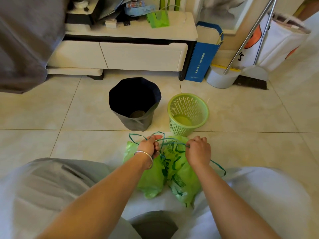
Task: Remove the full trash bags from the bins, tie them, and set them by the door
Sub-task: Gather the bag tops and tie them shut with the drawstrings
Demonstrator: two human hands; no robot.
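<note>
left hand [149, 147] is gripping the green string [170, 140] | right hand [198, 150] is pinching it too (above the green bag [170, 171]) | both bins are sitting just behind

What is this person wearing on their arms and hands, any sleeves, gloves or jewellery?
No gloves and no sleeves in view: both forearms are bare up to the frame edge. The left hand has a thin silver-coloured bangle round the wrist. The right hand and its wrist carry nothing that shows.
</note>
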